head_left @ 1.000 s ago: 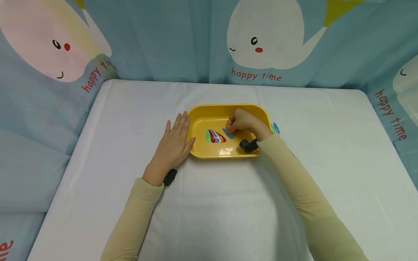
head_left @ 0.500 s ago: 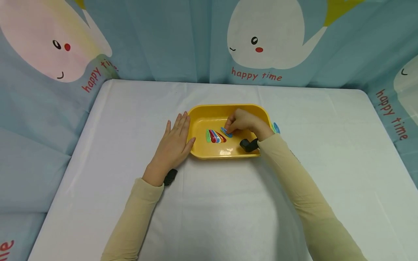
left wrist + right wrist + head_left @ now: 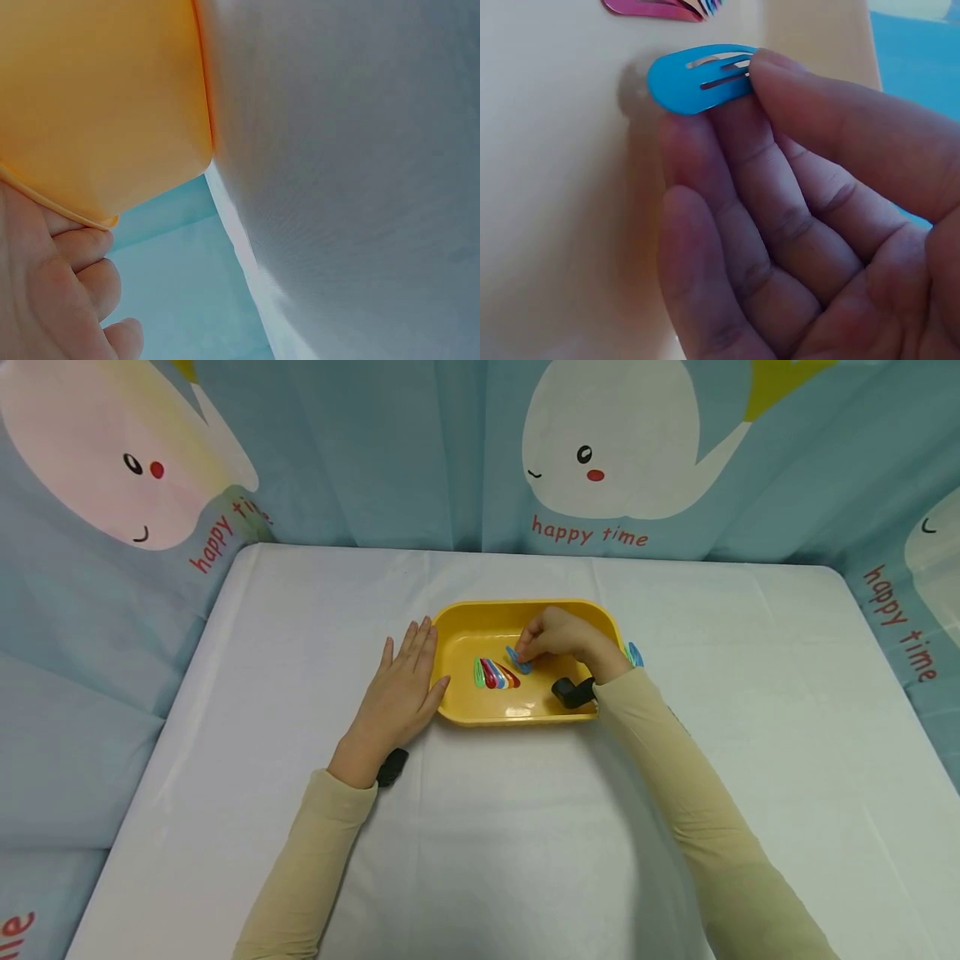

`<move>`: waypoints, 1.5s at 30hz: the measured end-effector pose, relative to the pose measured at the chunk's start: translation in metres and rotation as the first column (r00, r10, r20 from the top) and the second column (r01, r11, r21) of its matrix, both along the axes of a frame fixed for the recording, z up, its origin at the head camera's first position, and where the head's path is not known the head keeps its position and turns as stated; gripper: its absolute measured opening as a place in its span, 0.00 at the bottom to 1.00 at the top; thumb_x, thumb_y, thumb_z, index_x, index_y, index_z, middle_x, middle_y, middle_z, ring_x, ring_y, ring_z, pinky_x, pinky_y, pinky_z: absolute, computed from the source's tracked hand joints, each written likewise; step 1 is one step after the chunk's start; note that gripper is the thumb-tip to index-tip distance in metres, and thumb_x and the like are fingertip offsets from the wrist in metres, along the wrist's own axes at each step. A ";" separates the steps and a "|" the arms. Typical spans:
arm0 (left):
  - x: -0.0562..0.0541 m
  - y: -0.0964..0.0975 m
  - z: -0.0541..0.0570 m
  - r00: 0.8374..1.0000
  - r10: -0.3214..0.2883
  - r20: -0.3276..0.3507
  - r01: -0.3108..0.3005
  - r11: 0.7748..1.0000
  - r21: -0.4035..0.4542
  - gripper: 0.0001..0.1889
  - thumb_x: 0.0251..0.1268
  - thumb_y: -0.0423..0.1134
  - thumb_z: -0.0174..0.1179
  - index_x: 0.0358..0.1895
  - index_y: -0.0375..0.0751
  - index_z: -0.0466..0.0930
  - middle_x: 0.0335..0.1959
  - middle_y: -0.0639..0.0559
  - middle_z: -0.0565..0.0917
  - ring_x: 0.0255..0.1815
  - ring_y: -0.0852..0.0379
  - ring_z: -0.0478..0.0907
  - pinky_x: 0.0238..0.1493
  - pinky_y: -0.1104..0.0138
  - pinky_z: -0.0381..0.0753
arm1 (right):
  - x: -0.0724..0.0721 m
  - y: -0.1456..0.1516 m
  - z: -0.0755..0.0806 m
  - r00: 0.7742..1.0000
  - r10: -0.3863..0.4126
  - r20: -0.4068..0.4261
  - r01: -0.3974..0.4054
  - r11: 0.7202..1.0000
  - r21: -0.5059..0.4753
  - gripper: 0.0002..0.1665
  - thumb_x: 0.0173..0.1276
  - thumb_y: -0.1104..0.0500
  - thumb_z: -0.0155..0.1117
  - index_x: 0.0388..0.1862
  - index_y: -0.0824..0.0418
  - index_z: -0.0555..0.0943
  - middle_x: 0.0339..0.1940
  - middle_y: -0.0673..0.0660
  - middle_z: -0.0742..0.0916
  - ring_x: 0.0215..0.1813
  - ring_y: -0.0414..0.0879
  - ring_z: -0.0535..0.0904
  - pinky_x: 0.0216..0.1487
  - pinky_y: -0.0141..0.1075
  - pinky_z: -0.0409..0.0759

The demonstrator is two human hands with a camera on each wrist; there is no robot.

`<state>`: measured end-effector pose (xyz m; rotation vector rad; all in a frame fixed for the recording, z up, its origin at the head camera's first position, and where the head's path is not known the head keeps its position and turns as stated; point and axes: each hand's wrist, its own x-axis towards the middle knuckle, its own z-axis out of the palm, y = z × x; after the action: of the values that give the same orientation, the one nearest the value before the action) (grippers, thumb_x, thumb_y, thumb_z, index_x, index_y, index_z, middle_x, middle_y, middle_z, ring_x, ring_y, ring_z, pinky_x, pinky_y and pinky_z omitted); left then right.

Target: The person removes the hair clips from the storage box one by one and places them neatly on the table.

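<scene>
A blue snap hair clip [image 3: 697, 79] is pinched between the thumb and fingers of my right hand [image 3: 558, 635], over the yellow tray [image 3: 457, 631]. In the right wrist view the clip's slotted face shows, its narrow end hidden by the thumb. To its left, several hair clips [image 3: 497, 674] in green, red, blue and other colours lie side by side in a fan on the tray floor. My left hand [image 3: 401, 689] rests with straight fingers along the tray's left rim; the left wrist view shows its fingers against the tray's outer edge [image 3: 112, 221].
Green and blue clips [image 3: 634, 654] show just past the tray's right rim, partly hidden by the right wrist. A white cloth [image 3: 495, 827] covers the table. Behind and to the left hangs a blue curtain [image 3: 390, 460] with whale prints.
My right hand has shifted slightly left and away from me with the blue hair clip, which has turned a little more upright. My left hand and the fan of clips stay put.
</scene>
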<state>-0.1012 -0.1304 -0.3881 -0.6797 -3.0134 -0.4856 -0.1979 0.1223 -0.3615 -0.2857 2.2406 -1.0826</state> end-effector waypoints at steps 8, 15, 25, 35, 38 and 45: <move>0.000 -0.001 -0.001 1.000 0.001 0.000 -0.001 1.000 0.002 0.35 0.75 0.50 0.37 0.74 0.30 0.39 0.76 0.42 0.40 0.76 0.50 0.32 0.72 0.52 0.31 | 0.000 0.000 0.002 1.000 -0.001 0.009 0.001 1.000 -0.019 0.06 0.61 0.66 0.66 0.31 0.72 0.82 0.21 0.53 0.82 0.26 0.45 0.77 0.34 0.34 0.80; 0.001 0.000 0.001 1.000 0.001 0.002 -0.001 1.000 -0.002 0.35 0.75 0.50 0.37 0.74 0.30 0.38 0.76 0.42 0.39 0.76 0.50 0.32 0.72 0.52 0.32 | 0.002 0.003 0.008 1.000 -0.014 0.020 0.015 0.999 -0.035 0.07 0.62 0.65 0.65 0.32 0.72 0.82 0.23 0.53 0.83 0.29 0.46 0.79 0.37 0.37 0.81; 0.001 -0.001 -0.001 1.000 0.004 -0.003 -0.004 1.000 0.000 0.35 0.75 0.50 0.38 0.74 0.30 0.38 0.76 0.42 0.39 0.76 0.50 0.33 0.72 0.52 0.32 | 0.006 0.010 0.015 0.999 -0.029 0.012 0.030 0.995 -0.093 0.07 0.62 0.66 0.65 0.32 0.72 0.82 0.26 0.55 0.84 0.32 0.50 0.80 0.43 0.42 0.82; 0.000 0.000 0.000 1.000 -0.005 -0.005 0.005 1.000 0.001 0.35 0.76 0.50 0.37 0.74 0.30 0.38 0.76 0.42 0.40 0.76 0.50 0.34 0.72 0.52 0.32 | 0.016 0.022 0.021 0.998 -0.065 -0.018 0.062 0.987 -0.149 0.07 0.63 0.66 0.62 0.34 0.72 0.81 0.29 0.56 0.85 0.33 0.47 0.81 0.45 0.44 0.81; 0.000 -0.001 0.000 1.000 -0.003 -0.004 0.003 1.000 -0.002 0.35 0.76 0.50 0.37 0.74 0.31 0.38 0.76 0.42 0.40 0.76 0.50 0.34 0.72 0.52 0.32 | 0.020 0.026 0.021 0.996 -0.082 -0.035 0.074 0.981 -0.177 0.07 0.64 0.67 0.61 0.35 0.73 0.81 0.29 0.56 0.85 0.33 0.46 0.82 0.45 0.44 0.81; -0.001 -0.001 0.000 1.000 -0.004 0.003 0.004 1.000 -0.004 0.35 0.76 0.49 0.38 0.74 0.31 0.38 0.76 0.42 0.40 0.76 0.50 0.34 0.72 0.52 0.32 | 0.027 0.035 0.024 0.991 -0.117 -0.058 0.102 0.970 -0.219 0.08 0.64 0.65 0.62 0.35 0.72 0.81 0.29 0.55 0.86 0.37 0.53 0.82 0.44 0.39 0.81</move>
<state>-0.1019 -0.1315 -0.3876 -0.6861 -3.0167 -0.4818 -0.1705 0.1571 -0.3379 -0.2970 2.2237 -1.3990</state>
